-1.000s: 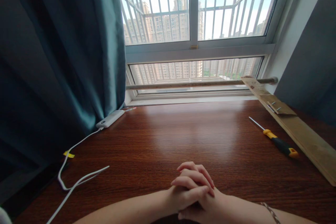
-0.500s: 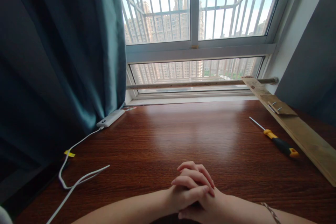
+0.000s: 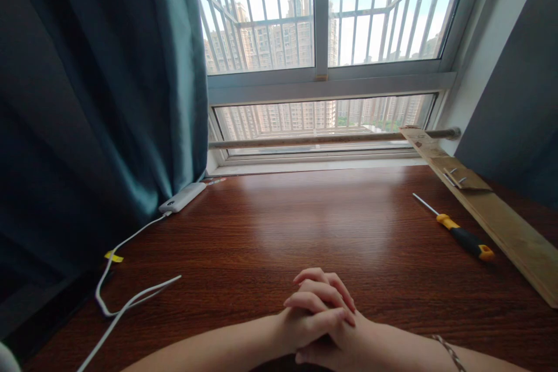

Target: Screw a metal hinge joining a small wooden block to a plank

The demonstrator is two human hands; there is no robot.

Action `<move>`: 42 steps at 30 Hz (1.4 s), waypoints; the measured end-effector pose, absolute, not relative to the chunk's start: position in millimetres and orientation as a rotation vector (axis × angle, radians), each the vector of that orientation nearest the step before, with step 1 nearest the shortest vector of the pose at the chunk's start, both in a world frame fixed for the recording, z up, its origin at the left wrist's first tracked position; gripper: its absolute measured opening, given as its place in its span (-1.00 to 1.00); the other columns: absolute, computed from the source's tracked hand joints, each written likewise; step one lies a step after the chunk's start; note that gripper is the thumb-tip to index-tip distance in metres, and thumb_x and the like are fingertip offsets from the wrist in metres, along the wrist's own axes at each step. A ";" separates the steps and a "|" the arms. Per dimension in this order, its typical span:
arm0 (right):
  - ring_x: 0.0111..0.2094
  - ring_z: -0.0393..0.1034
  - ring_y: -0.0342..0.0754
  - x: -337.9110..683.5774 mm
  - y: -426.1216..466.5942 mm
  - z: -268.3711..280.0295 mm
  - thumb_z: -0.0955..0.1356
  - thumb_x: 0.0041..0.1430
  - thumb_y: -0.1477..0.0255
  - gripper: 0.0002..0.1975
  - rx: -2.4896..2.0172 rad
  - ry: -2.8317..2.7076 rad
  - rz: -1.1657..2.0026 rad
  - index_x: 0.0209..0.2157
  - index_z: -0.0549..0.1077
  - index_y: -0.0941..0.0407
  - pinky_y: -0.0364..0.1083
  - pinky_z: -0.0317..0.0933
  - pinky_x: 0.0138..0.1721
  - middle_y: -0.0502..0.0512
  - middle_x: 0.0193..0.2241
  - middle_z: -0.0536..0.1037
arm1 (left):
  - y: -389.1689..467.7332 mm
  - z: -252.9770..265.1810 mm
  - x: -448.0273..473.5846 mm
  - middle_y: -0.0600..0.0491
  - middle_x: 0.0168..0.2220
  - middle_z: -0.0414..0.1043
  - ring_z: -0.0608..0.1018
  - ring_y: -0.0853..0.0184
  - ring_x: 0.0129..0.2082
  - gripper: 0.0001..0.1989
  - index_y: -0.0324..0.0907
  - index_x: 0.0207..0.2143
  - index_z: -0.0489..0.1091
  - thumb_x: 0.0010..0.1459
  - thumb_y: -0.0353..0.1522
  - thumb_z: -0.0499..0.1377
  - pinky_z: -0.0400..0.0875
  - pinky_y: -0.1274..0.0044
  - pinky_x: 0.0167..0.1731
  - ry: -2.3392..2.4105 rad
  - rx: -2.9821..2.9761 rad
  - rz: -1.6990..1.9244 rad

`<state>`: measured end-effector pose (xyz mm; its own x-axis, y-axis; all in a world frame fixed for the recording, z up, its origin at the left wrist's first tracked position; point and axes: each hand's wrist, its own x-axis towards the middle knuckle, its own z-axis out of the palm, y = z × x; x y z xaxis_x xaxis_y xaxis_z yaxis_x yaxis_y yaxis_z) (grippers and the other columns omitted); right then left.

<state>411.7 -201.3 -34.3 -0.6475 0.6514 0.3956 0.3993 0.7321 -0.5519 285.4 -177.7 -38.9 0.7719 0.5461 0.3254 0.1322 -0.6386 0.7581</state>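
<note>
My left hand (image 3: pixel 299 325) and my right hand (image 3: pixel 349 343) are clasped together near the front of the dark brown wooden table (image 3: pixel 244 232). Their fingers are interlaced and closed, and no object shows between them. The palms are hidden. A braided bracelet (image 3: pixel 449 351) circles my right wrist. Off to the right, apart from both hands, lies a screwdriver (image 3: pixel 464 237) with a yellow and black handle, its shaft pointing to the far left.
A long strip of cardboard (image 3: pixel 501 221) holding several metal pieces (image 3: pixel 455 176) slants along the right, its far end against a rail (image 3: pixel 305 140) below the window. At left, a white power bank (image 3: pixel 183 196) with a white cable (image 3: pixel 131 305) lies by the blue curtain (image 3: pixel 183 99).
Both hands stay clasped in the same place. The view has shifted very slightly; nothing on the table has moved.
</note>
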 end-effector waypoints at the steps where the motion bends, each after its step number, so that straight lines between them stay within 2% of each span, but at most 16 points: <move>1: 0.10 0.03 0.07 411.6 -201.5 -34.6 0.37 -0.04 0.14 -0.41 -0.800 -2.345 0.568 0.04 0.26 -0.01 0.01 0.15 0.04 0.12 0.00 0.25 | -178.2 -38.3 285.5 0.07 -0.30 0.44 0.43 0.31 -0.16 -0.83 -0.17 -0.42 0.42 0.07 -0.51 0.05 0.37 0.51 -0.15 0.519 2.184 0.711; 11: 0.12 -0.01 0.06 412.7 -201.7 -28.8 0.37 -0.03 0.16 -0.41 -0.786 -2.366 0.592 0.05 0.26 0.05 0.00 0.12 0.07 0.16 0.00 0.24 | -177.2 -39.8 286.1 0.07 -0.35 0.42 0.42 0.31 -0.17 -0.83 -0.17 -0.46 0.41 0.12 -0.41 0.03 0.36 0.52 -0.16 0.475 2.078 0.753; 18: 0.12 -0.01 0.06 411.7 -202.5 -35.7 0.37 -0.03 0.16 -0.39 -0.792 -2.358 0.633 0.06 0.24 0.03 0.03 0.10 0.08 0.16 0.00 0.23 | -178.4 -34.6 287.3 0.06 -0.36 0.44 0.42 0.30 -0.17 -0.80 -0.15 -0.45 0.41 0.09 -0.49 0.02 0.35 0.52 -0.15 0.499 2.134 0.736; 21: 0.14 -0.04 0.05 415.2 -194.2 -32.2 0.40 -0.08 0.16 -0.34 -0.783 -2.373 0.731 0.08 0.24 0.03 0.02 0.08 0.09 0.14 0.02 0.23 | -176.4 -38.5 287.3 0.05 -0.35 0.41 0.42 0.27 -0.16 -0.82 -0.17 -0.42 0.42 0.11 -0.41 0.02 0.36 0.48 -0.15 0.492 2.021 0.784; 23: 0.14 -0.03 0.01 421.1 -184.6 -18.0 0.40 -0.08 0.19 -0.34 -0.688 -2.422 0.892 0.09 0.23 0.01 -0.03 0.10 0.07 0.11 0.02 0.25 | -176.0 -38.4 286.8 0.05 -0.27 0.39 0.40 0.23 -0.10 -0.80 -0.17 -0.33 0.43 0.13 -0.33 0.02 0.33 0.44 -0.10 0.499 1.905 0.855; 25: 0.14 0.00 -0.03 430.1 -174.7 6.0 0.39 -0.02 0.24 -0.39 -0.525 -2.506 1.112 0.09 0.23 0.01 -0.07 0.09 0.07 0.08 0.02 0.28 | -177.8 -34.4 286.3 0.03 -0.11 0.33 0.34 0.19 -0.01 -0.71 -0.12 -0.10 0.36 0.13 -0.29 0.03 0.28 0.40 -0.03 0.519 1.820 0.881; 28: 0.19 -0.06 -0.03 449.3 -165.1 45.4 0.34 0.06 0.32 -0.50 -0.320 -2.567 1.449 0.07 0.28 0.03 -0.08 0.07 0.08 0.06 0.05 0.31 | -184.3 -26.1 287.3 -0.06 0.11 0.14 0.30 0.17 0.06 -0.40 -0.03 0.19 -0.01 0.10 -0.28 0.09 0.29 0.40 -0.04 0.485 1.830 0.836; 30: 0.17 0.01 0.00 467.4 -161.4 61.8 0.34 0.08 0.35 -0.55 -0.363 -2.487 1.584 0.04 0.32 0.03 -0.06 0.07 0.07 0.06 0.02 0.36 | -188.1 -22.9 288.9 -0.12 0.15 0.08 0.38 0.20 -0.02 -0.29 0.01 0.22 -0.13 0.06 -0.29 0.14 0.38 0.46 -0.16 0.486 1.827 0.874; 32: 0.04 0.24 0.03 493.0 -157.1 65.2 0.31 0.10 0.32 -0.57 -0.611 -2.210 1.654 0.04 0.31 0.02 -0.05 0.22 -0.07 0.10 0.06 0.30 | -188.9 -21.6 289.8 -0.15 0.09 0.18 0.51 0.30 -0.25 -0.36 -0.01 0.18 -0.01 0.06 -0.28 0.15 0.42 0.55 -0.38 0.602 1.750 0.915; 33: -0.08 0.36 0.01 509.6 -154.3 62.4 0.31 0.10 0.30 -0.56 -0.777 -2.046 1.639 0.05 0.30 0.01 -0.04 0.27 -0.15 0.11 0.05 0.32 | -188.0 -21.1 289.7 -0.14 -0.04 0.32 0.52 0.37 -0.41 -0.47 -0.07 0.11 0.14 0.07 -0.27 0.13 0.39 0.60 -0.50 0.691 1.710 0.903; 34: -0.17 0.41 0.00 529.1 -151.3 57.5 0.28 0.12 0.27 -0.61 -0.938 -1.909 1.543 -0.01 0.36 0.05 -0.04 0.28 -0.18 0.14 -0.05 0.42 | -186.6 -20.2 289.2 -0.09 -0.22 0.42 0.47 0.44 -0.55 -0.60 -0.15 0.00 0.29 0.09 -0.26 0.10 0.32 0.64 -0.60 0.784 1.697 0.875; 35: -0.24 0.43 -0.01 551.5 -148.3 51.1 0.25 0.14 0.24 -0.66 -1.098 -1.777 1.351 -0.15 0.46 0.13 -0.05 0.26 -0.19 0.16 -0.21 0.51 | -184.8 -18.9 288.4 -0.02 -0.43 0.42 0.40 0.50 -0.65 -0.69 -0.22 -0.15 0.40 0.10 -0.25 0.09 0.24 0.67 -0.66 0.861 1.723 0.850; 37: -0.41 0.42 -0.06 603.2 -143.9 35.8 0.31 0.06 0.24 -0.70 -1.375 -1.622 0.917 -0.46 0.52 0.20 -0.11 0.24 -0.27 0.14 -0.49 0.54 | -181.7 -14.8 287.1 0.12 -0.68 0.23 0.24 0.56 -0.71 -0.73 -0.29 -0.39 0.47 0.09 -0.26 0.09 0.11 0.68 -0.68 0.932 1.847 0.834; 39: -0.44 0.40 -0.09 658.3 -143.3 20.4 0.40 -0.05 0.38 -0.85 -1.632 -1.466 0.568 -0.45 0.52 0.18 -0.12 0.20 -0.29 0.13 -0.50 0.54 | -180.1 -9.7 288.1 0.17 -0.72 0.12 0.14 0.57 -0.69 -0.75 -0.30 -0.45 0.48 0.08 -0.29 0.11 0.05 0.67 -0.66 0.889 1.966 0.823; 40: -0.38 0.41 -0.07 684.2 -144.7 13.2 0.42 -0.09 0.47 -0.88 -1.735 -1.318 0.434 -0.41 0.53 0.16 -0.12 0.18 -0.27 0.14 -0.44 0.55 | -179.7 -7.1 290.1 0.17 -0.71 0.10 0.11 0.57 -0.69 -0.75 -0.31 -0.44 0.48 0.07 -0.30 0.11 0.04 0.67 -0.66 0.843 2.003 0.798; 42: -0.29 0.41 -0.05 728.2 -149.9 0.2 0.39 -0.04 0.49 -0.78 -1.825 -1.075 0.196 -0.27 0.50 0.13 -0.11 0.17 -0.26 0.18 -0.30 0.55 | -178.4 -2.8 298.1 0.18 -0.71 0.08 0.09 0.57 -0.69 -0.75 -0.33 -0.43 0.48 0.07 -0.32 0.09 0.02 0.66 -0.66 0.751 2.050 0.728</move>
